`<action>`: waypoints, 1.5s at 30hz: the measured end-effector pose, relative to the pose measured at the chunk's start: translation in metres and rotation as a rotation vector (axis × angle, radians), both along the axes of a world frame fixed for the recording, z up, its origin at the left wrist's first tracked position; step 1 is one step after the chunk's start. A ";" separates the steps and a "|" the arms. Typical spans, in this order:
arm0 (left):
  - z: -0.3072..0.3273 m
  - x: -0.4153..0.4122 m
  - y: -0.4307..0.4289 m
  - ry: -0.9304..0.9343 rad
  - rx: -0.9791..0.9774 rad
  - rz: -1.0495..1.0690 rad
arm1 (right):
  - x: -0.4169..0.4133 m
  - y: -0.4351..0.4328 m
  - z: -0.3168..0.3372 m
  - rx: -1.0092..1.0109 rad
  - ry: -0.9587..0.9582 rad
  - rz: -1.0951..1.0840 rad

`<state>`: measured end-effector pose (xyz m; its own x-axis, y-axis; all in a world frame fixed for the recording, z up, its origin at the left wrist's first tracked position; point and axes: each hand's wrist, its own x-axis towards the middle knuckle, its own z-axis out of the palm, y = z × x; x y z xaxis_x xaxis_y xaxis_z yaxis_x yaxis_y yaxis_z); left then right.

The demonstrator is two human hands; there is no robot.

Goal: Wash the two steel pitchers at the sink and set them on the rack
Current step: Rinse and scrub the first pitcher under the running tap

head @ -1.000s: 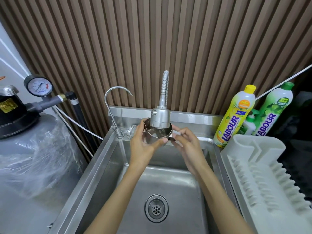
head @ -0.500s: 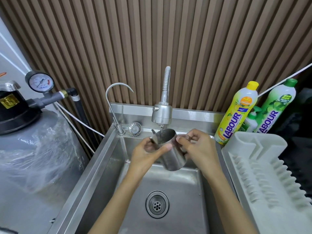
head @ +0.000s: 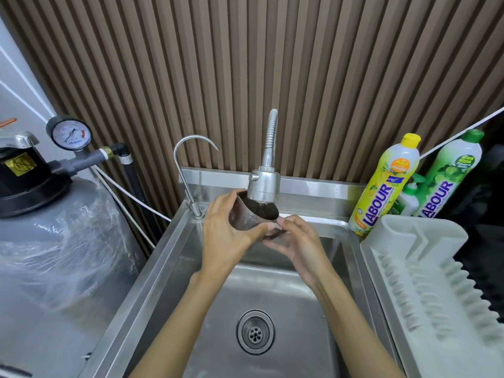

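Both hands gripping steel pitcher (head: 246,218) under sprayer tap (head: 264,186) over sink (head: 174,241): left hand (head: 225,236) fingers wrapping body, right hand (head: 297,241) fingers pinching handle side.

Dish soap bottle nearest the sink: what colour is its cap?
Yellow cap, seen in the head view.

"LABOUR" is showing in large blue letters up the label of the yellow-capped bottle (head: 385,186), and again on the green-capped bottle (head: 447,175) beside it. The numbers on the pressure gauge (head: 71,133) and the yellow sticker (head: 19,164) on the black tank head are staying too small to read.
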<state>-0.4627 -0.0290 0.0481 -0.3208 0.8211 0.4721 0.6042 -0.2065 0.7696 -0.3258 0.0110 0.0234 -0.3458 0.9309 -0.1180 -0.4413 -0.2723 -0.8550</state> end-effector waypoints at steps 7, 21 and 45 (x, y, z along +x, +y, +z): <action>-0.005 0.009 -0.017 -0.236 -0.272 0.046 | 0.011 -0.014 0.028 0.029 -0.622 -0.212; -0.012 0.009 0.000 -0.540 -0.145 -0.161 | 0.005 0.003 0.024 0.144 -0.211 -0.140; -0.013 0.004 0.003 -0.592 -0.078 -0.199 | 0.001 -0.002 0.028 0.227 -0.289 -0.183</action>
<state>-0.4590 -0.0257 0.0350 -0.3469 0.9168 0.1977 0.0265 -0.2012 0.9792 -0.3250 0.0093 0.0510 -0.1551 0.9875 0.0297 -0.1976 -0.0016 -0.9803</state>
